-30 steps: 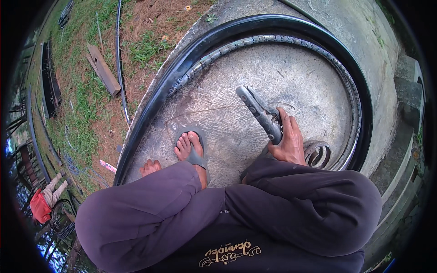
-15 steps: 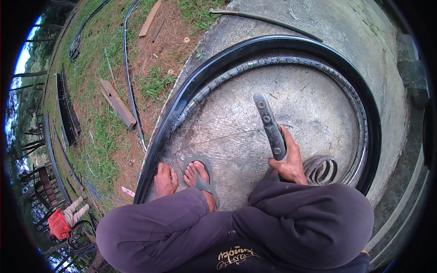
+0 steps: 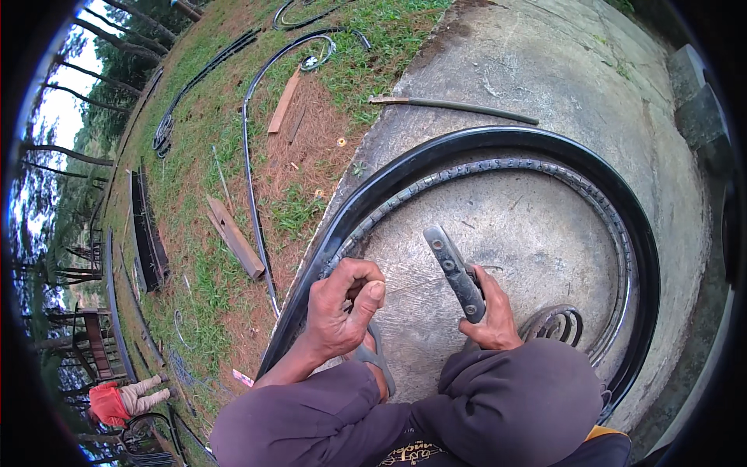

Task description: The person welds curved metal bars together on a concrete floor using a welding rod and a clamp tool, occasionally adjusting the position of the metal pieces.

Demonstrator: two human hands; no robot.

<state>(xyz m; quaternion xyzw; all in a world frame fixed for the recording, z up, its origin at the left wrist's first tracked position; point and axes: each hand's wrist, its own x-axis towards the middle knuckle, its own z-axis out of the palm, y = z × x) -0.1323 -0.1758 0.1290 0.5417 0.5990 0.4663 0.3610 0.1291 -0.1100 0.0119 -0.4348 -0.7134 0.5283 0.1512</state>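
My left hand [image 3: 342, 307] is raised above my left foot, fingers curled and the thumb pressed to the index finger. A thin brown strand [image 3: 412, 286], perhaps wire or cord, runs from that pinch towards my right hand. My right hand [image 3: 496, 315] is closed around a flat dark bar with round rivets [image 3: 454, 272], tilted over the concrete. What the bar belongs to is hidden by my fingers. Around both hands bends a large black curved channel [image 3: 537, 138], with a segmented grey strip [image 3: 498, 164] along its inner side.
Beside my right knee lies a coiled strip [image 3: 564, 323]. A slim pole [image 3: 467, 105] rests beyond the curve on the concrete [image 3: 560, 70]. On the grass to the left are wooden pieces [image 3: 237, 237], black tubing [image 3: 247, 156] and, farther off, a person in red [image 3: 109, 403].
My left hand has risen from the ground beside the channel, now pinching the strand. My right hand still grips the bar, turned slightly. The view has shifted, so the scene sits lower and farther right.
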